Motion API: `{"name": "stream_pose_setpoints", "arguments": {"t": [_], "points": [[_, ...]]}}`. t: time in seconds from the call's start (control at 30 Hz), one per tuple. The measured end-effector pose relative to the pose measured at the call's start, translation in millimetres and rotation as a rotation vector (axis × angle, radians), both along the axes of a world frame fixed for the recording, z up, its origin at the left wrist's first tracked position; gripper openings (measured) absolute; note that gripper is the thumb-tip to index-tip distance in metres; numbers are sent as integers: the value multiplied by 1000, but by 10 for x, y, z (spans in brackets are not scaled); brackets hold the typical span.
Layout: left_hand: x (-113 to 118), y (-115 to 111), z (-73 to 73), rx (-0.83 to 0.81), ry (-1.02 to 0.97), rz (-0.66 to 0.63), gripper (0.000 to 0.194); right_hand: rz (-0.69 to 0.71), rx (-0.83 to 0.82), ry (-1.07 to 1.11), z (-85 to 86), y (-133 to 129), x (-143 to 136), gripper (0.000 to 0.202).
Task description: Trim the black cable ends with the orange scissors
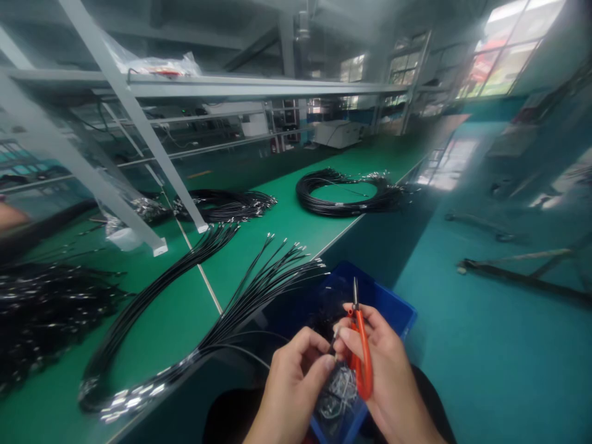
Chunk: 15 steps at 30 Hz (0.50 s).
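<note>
At lower centre, pliers with orange-red handles and slim, dark metal tips pointing up sit in the right hand's closed grip. The left hand's grip is pinched on a small black piece. Below, a blue bin holds glossy, pale tangled material, partly hidden.

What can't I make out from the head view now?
All in the head view:
1. Small dark piece: mostly covered by the left hand and right hand.
2. Blue bin: both hands and the orange-handled pliers hide some contents.
3. Leftmost black cable pile: blurred, cut off by the left edge.
</note>
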<state>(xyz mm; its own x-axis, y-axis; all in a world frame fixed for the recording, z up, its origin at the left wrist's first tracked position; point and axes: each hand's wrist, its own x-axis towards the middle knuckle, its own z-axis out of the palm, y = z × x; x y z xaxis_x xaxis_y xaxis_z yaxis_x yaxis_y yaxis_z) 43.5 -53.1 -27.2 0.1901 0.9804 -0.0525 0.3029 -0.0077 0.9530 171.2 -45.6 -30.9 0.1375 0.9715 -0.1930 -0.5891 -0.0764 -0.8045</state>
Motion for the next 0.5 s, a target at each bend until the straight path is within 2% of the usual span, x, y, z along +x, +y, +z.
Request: {"name": "stream_pose_setpoints", "arguments": {"t": [0.13,0.37,0.5], "points": [[-22,-3,2,7,-12,-4,13,7,-14,22,9,-23,-20,39],[2,-37,66,39,143,23,8,-17,-1,-34,25,-35,-37,38],[9,-52,23,49,54,14,10,8,-15,25,33,-48,-36,33]]}}
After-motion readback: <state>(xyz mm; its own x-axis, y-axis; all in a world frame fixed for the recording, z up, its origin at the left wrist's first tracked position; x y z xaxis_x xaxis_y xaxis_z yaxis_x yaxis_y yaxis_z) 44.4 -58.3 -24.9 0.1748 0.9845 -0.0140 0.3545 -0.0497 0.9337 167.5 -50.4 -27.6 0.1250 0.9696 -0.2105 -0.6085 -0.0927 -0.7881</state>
